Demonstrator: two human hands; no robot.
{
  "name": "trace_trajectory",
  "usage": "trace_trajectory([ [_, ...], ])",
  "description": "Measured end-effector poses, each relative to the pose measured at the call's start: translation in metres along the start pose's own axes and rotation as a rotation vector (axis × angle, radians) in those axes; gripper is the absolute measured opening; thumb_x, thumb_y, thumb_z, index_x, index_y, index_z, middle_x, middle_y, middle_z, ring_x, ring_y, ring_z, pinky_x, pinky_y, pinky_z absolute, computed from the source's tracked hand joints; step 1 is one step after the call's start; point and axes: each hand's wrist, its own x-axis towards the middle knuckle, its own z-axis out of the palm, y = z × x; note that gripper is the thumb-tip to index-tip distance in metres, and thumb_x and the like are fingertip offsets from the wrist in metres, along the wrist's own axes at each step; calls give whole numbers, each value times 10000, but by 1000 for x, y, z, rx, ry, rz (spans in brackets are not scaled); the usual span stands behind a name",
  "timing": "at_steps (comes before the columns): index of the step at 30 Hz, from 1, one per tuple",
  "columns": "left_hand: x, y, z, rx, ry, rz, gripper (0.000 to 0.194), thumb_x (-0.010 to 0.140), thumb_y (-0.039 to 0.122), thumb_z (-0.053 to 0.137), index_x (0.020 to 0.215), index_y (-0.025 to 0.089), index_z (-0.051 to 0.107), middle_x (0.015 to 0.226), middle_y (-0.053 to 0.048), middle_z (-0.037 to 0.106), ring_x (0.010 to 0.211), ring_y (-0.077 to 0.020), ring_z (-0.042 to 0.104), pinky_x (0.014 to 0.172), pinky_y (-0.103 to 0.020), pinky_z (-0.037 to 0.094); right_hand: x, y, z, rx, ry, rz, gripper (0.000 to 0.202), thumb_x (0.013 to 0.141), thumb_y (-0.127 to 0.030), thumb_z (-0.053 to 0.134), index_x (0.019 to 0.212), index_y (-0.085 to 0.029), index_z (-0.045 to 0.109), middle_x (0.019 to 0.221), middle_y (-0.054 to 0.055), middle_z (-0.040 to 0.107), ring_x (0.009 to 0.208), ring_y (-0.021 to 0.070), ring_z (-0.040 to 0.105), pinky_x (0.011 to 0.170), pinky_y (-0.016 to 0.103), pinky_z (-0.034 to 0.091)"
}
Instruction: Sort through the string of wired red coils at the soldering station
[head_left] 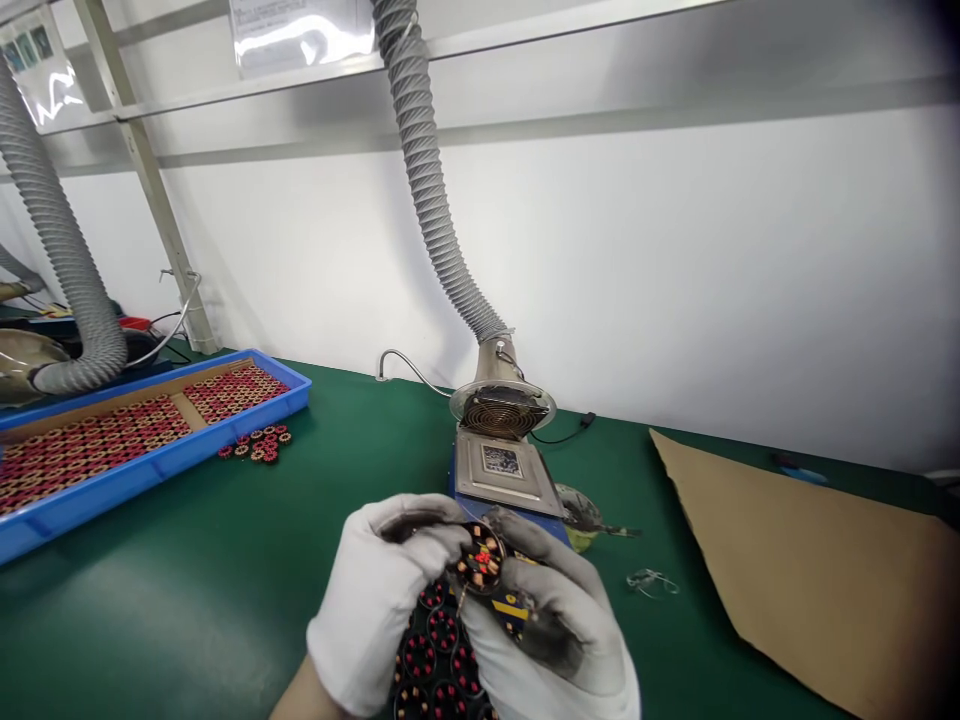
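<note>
Matt green mat (225,560); ribbed grey hose (427,190); glossy blue plastic tray (247,425); matt brown cardboard (810,560).

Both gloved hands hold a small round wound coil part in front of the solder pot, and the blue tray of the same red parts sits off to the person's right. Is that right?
Not quite. In the head view the blue tray sits to the person's left, not right. The rest stands: the left hand and right hand, both in white gloves, hold the round coil part in front of the solder pot.
</note>
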Motion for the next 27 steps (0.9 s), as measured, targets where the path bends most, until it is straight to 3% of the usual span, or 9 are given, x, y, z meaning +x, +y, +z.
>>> trace_trajectory([
  [3,-1,-7,1,-108,134,130,173,581,42,648,677,182,684,660,5,688,630,-134,630,617,-171,507,-3,0,3,-157,71,-252,389,627,-18,694,863,-316,611,1004,19,595,919,217,577,853,428,476],
  [6,-1,-8,-2,-150,180,297,136,653,113,655,734,219,680,782,20,695,731,-129,631,675,-162,498,-2,2,0,-147,-25,-175,386,630,-33,704,878,-308,592,1031,35,596,969,233,567,881,462,468],
  [10,-4,-4,-4,-74,26,117,230,696,113,643,901,217,658,888,2,689,761,-104,618,695,-134,481,-2,1,-4,-75,-90,-36,340,622,-57,726,825,-302,605,1043,34,610,1045,261,540,941,501,418],
  [15,-2,-9,-1,-159,23,42,172,700,101,632,852,177,653,776,-2,688,734,-100,612,702,-146,482,-4,3,3,-83,5,-166,347,628,-48,709,846,-304,623,1012,26,620,972,238,577,892,445,452],
  [18,6,-6,-4,-258,162,126,162,677,180,696,832,178,648,758,2,687,757,-116,623,727,-167,488,-3,1,6,-67,3,-184,369,600,-18,709,835,-290,625,993,19,628,935,222,588,842,391,476],
  [21,6,0,-18,-264,363,242,174,680,246,711,837,220,639,760,40,681,793,-117,625,783,-190,484,4,-2,2,-16,-10,-67,347,578,-35,724,801,-274,608,945,14,643,886,203,602,769,334,499],
  [24,-14,-4,-43,18,437,198,192,691,289,695,872,251,643,854,30,687,843,-143,625,759,-190,496,20,1,-9,27,-89,169,318,547,-127,770,793,-254,613,847,15,667,773,183,624,676,289,519],
  [26,-39,-15,-60,410,388,134,143,674,307,699,809,269,674,879,10,690,819,-169,631,702,-187,509,39,7,-21,23,-186,290,335,511,-184,795,803,-226,638,801,26,680,723,186,625,653,294,521],
  [27,-53,-23,-67,600,354,181,88,657,311,707,738,285,682,869,7,687,819,-186,627,726,-209,507,51,11,-27,14,-240,360,344,513,-215,799,822,-207,649,807,39,683,718,190,623,654,303,518],
])
